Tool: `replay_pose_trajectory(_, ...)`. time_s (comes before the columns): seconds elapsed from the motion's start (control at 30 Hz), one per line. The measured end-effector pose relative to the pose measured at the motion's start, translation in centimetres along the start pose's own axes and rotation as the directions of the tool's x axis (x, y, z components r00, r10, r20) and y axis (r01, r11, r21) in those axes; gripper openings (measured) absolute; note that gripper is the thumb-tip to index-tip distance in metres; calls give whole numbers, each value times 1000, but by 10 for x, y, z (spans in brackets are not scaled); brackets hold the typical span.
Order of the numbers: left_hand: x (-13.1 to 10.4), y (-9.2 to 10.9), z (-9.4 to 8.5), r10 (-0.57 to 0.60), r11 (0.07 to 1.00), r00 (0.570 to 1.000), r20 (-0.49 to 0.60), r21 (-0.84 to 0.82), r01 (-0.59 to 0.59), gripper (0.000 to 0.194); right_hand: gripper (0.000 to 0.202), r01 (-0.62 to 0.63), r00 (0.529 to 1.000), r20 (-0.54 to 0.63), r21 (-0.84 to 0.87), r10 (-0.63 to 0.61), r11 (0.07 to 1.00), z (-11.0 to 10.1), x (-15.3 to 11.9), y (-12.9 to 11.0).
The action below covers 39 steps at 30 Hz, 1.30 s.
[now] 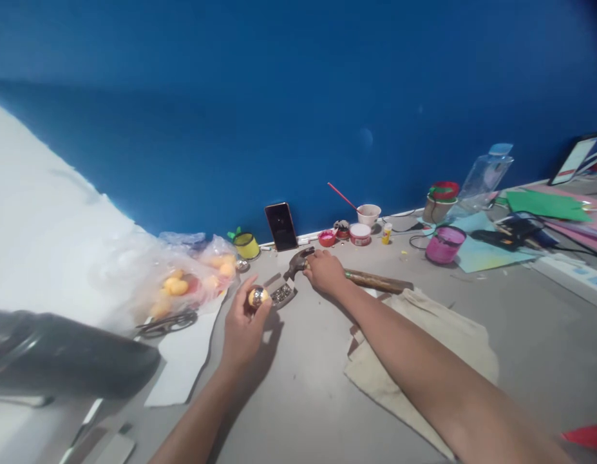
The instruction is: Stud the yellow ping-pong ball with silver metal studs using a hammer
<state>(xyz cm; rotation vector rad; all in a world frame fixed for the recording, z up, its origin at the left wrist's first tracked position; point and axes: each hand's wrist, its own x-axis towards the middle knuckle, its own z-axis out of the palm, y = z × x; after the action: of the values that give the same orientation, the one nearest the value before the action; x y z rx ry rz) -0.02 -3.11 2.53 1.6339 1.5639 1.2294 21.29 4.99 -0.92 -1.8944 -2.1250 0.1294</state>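
In my left hand (245, 325) is a small yellow ball (258, 296) with a dark, shiny, speckled band around it, pinched between thumb and fingers. Just beyond it lies a small open box (282, 294) of tiny metallic pieces. My right hand (326, 270) is closed around a claw hammer (375, 280) near its head. The hammer lies low over the table, its wooden handle pointing right. Part of the handle is hidden by my hand. A beige cloth (438, 335) lies under my right forearm.
Plastic bags with yellow balls (175, 285), scissors (170, 323) and white paper (185, 361) lie left. A phone (281, 227) leans on the blue wall. Paint pots (360, 234), a white cup (369, 214), a pink tin (445, 245) and a plastic bottle (486, 177) stand along the back.
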Motion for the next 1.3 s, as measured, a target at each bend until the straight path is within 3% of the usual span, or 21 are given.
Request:
replay_pose_trajectory(0.1,-2,-6,1,70,997,994,-87,38,-67,43,39,3,1000,4,-10,-3,1000,0,-1,0)
replay_pose_trajectory(0.3,-9,-10,5,284,953,956,-76,131,-273,23,40,7,1000,17,-17,-7,1000,4,0,2)
replay_pose_trajectory(0.4,-8,-12,7,248,967,965,-85,76,-242,35,40,-10,1000,-5,-14,10,1000,1,-1,0)
replay_pose_trajectory(0.47,-7,-13,7,211,977,973,-95,55,-206,43,39,5,995,-102,22,-2,1000,-4,-4,-7)
replay_pose_trajectory(0.53,-5,-14,6,192,980,976,-100,71,-185,45,38,124,971,-222,140,-91,982,-9,-8,-18)
replay_pose_trajectory(0.63,-2,-14,2,158,985,982,-102,91,-149,48,41,365,926,-263,451,-269,814,-9,-17,-41)
replay_pose_trajectory(0.73,0,-14,-1,155,984,984,-83,99,-147,53,49,388,910,-180,687,-373,615,-1,-23,-59)
replay_pose_trajectory(0.9,3,-13,-7,202,974,978,-50,114,-195,48,42,168,931,-44,934,-362,316,4,-25,-63)
replay_pose_trajectory(1.07,6,-8,-11,90,989,996,6,-116,-88,36,58,-113,926,122,993,-358,43,1,-21,-53)
replay_pose_trajectory(1.17,5,-5,-10,50,987,999,8,-155,-48,34,53,-185,891,147,981,-429,-49,2,-19,-49)
replay_pose_trajectory(1.3,3,-5,-8,52,987,998,-32,-149,-57,32,54,-256,871,191,963,-453,-86,1,-21,-49)
